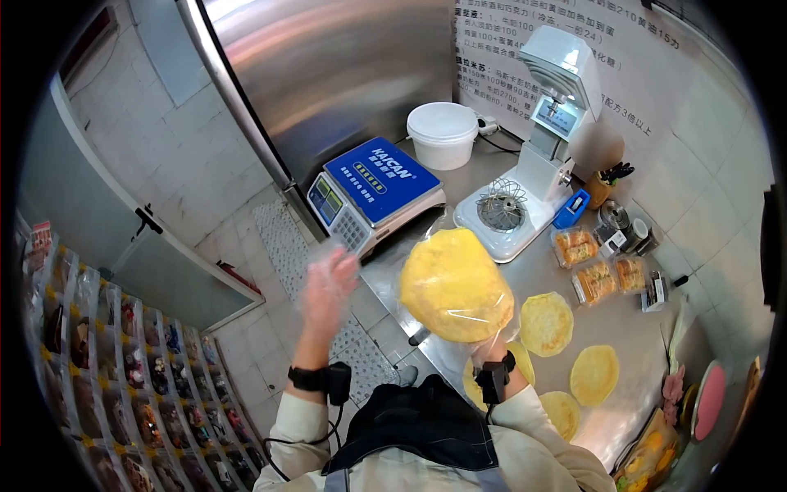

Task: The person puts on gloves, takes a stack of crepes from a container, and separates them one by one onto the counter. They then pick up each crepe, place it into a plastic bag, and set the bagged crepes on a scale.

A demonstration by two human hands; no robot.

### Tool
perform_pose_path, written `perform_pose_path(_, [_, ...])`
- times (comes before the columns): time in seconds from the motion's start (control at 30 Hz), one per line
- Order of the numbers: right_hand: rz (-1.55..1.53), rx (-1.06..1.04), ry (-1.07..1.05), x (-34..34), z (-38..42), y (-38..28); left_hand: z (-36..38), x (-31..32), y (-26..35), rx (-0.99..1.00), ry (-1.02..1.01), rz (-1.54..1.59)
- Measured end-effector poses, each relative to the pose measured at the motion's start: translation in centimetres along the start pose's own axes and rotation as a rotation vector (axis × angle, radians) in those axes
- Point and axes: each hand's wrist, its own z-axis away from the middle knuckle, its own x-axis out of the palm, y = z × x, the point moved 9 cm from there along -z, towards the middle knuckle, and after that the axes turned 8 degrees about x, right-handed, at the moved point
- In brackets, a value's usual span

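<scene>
A big round stack of yellow flatbread [455, 285] in a clear plastic bag is held up over the steel counter's front edge. My right hand [489, 348] is under its lower right side, mostly hidden by the bag and bread. To the left, my left hand [330, 279] is raised over the floor, blurred, apparently in a clear glove; how its fingers are set is smeared by motion. Loose yellow flatbreads lie on the counter beside my right forearm, among them one near the bag [547, 325] and one farther right [594, 375].
A blue-topped scale [382, 179] stands beyond the bag on the left. Behind it are a white bucket [443, 135] and a white mixer [549, 148]. Packaged food [594, 283] and a knife block [601, 190] are at the right. A shelf rack [139, 361] is at far left.
</scene>
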Motion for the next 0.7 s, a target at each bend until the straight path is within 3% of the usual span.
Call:
perform_pose_path(0.07, [0.007, 0.013, 0.016, -0.3, 0.4, 0.1, 1.3, 4.7, -3.2, -0.371, -0.236, 0.258])
perform_pose_path(0.2, [0.019, 0.018, 0.04, -0.4, 1.2, 0.0, 2.6, 5.8, -7.5, -0.441, -0.281, 0.071])
perform_pose_path(0.27, [0.022, 0.019, 0.045, -0.3, 1.4, -0.3, 1.4, 2.7, -10.6, -0.193, -0.214, -0.038])
perform_pose_path(0.3, [0.025, 0.02, 0.047, -0.2, 1.4, -0.3, 1.3, 3.4, -9.9, -0.2, -0.225, -0.033])
perform_pose_path(0.37, [0.026, 0.019, 0.044, 0.1, 1.5, -0.4, 1.3, 3.2, -7.0, -0.252, 0.006, -0.085])
perform_pose_path(0.4, [0.027, 0.021, 0.045, 0.2, 1.6, -0.4, 1.5, 3.8, -6.7, -0.259, -0.003, -0.082])
perform_pose_path(0.47, [0.03, 0.021, 0.042, 0.4, 1.5, -0.5, 1.6, 3.6, -5.2, -0.153, 0.142, -0.172])
perform_pose_path(0.5, [0.032, 0.025, 0.039, 0.5, 1.5, -0.5, 2.5, 3.2, -5.8, -0.254, 0.339, -0.061])
perform_pose_path(0.6, [0.046, 0.026, 0.037, 0.8, 1.8, -0.8, 1.5, 2.7, -5.9, -0.209, 0.352, 0.175])
perform_pose_path(0.63, [0.046, 0.031, 0.036, 0.8, 1.9, -0.7, 0.5, 3.2, -4.9, -0.088, 0.142, 0.224])
perform_pose_path(0.67, [0.059, 0.035, 0.037, 0.8, 2.0, -0.6, 0.0, 2.1, -5.2, -0.087, 0.135, 0.223])
perform_pose_path(0.7, [0.069, 0.045, 0.036, 1.0, 2.3, -0.6, -1.1, 3.2, -3.0, 0.026, -0.02, 0.048])
